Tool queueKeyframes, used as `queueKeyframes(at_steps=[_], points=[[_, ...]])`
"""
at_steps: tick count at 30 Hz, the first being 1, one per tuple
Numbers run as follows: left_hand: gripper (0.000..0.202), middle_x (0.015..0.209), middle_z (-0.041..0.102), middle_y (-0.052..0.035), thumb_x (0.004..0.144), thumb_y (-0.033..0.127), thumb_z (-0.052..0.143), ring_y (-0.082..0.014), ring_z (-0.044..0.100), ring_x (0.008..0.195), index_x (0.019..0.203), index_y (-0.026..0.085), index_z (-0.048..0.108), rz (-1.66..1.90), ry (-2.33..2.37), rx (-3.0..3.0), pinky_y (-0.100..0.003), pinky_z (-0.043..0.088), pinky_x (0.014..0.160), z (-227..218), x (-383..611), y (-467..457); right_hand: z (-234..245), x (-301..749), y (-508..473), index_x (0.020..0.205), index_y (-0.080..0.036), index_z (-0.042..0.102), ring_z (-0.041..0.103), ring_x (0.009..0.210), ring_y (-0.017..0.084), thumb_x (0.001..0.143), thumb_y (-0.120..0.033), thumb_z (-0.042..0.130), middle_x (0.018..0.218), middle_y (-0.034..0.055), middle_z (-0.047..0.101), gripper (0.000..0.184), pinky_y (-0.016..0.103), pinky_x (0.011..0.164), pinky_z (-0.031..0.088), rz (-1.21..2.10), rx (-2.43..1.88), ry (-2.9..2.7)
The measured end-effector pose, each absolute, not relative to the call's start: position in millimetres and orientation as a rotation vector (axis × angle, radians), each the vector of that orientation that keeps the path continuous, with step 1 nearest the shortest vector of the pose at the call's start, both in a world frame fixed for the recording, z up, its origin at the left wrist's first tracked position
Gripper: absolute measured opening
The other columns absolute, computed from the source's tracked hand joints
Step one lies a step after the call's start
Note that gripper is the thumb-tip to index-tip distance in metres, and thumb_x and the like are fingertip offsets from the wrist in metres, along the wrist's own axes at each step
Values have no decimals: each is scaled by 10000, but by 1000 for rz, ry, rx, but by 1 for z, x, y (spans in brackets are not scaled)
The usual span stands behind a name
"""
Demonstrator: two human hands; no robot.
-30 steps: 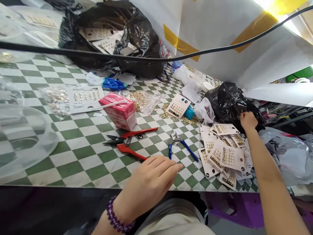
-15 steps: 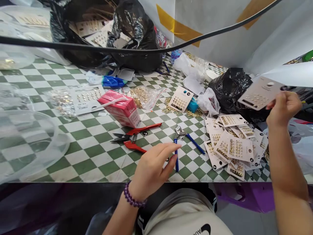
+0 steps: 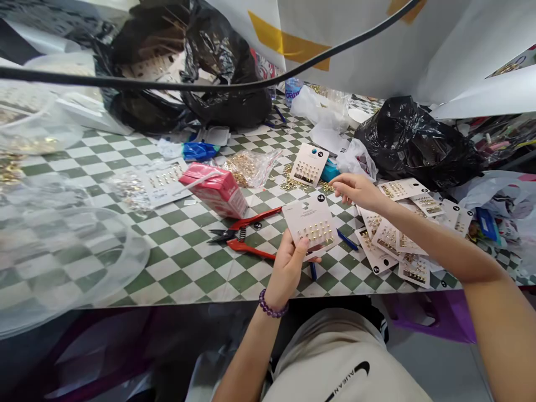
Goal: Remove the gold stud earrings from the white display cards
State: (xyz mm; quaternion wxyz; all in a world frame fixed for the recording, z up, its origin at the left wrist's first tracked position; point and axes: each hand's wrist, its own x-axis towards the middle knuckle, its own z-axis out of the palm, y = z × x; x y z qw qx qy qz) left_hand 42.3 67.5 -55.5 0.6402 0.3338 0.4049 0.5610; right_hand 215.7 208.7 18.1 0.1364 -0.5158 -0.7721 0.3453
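Note:
My left hand (image 3: 288, 259) is closed on the lower left edge of an earring card (image 3: 314, 220), a pale card with rows of small gold studs, held tilted above the table. My right hand (image 3: 354, 188) reaches over the table beside a teal object (image 3: 330, 169) and small gold rings (image 3: 293, 181). Its fingers are loosely bent and apart, with nothing visible in them. Another earring card (image 3: 309, 164) leans near those rings. Under the right forearm spreads a pile of earring cards (image 3: 387, 237). Blue-handled pliers (image 3: 347, 240) lie mostly hidden behind the held card.
Red-handled cutters (image 3: 251, 253) and a pink drink carton (image 3: 215, 190) are on the checked table (image 3: 180, 273). Clear bags of gold parts (image 3: 247, 166) lie behind. Black plastic bags (image 3: 412, 142) stand at the back, clear tubs (image 3: 104, 268) at left. A black cable (image 3: 234, 86) crosses above.
The earring card has passed from my right hand, which held it at the right, to my left hand. My right hand has moved left to the gold rings. The view has shifted rightward.

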Motion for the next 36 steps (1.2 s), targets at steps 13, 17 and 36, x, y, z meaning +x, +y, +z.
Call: queueKeyframes(at_steps=[13,17,36], points=[[466,983,650,-65,722,324,586,-207,686,736,1157,173,515,1729,1030,509,-225,547,451,-49,20,74,-25,221,262,1054,-166,617,571,833,225,929,-258,452,978,94,647,227,290,581,255,46,-1535,-2919],[457,939,663,-49,690,288,592,-205,684,675,1133,184,546,1869,1049,473,-239,549,431,-50,21,76,-20,226,261,960,-159,631,562,846,209,931,-260,450,994,86,639,210,298,587,246,39,-1498,-2866],[495,1214,598,-117,801,364,666,-256,657,1006,1241,217,494,1574,815,661,-233,611,578,-58,21,73,-9,236,250,843,-145,653,575,825,178,859,-205,542,920,61,666,128,311,699,414,332,-1455,-2536]])
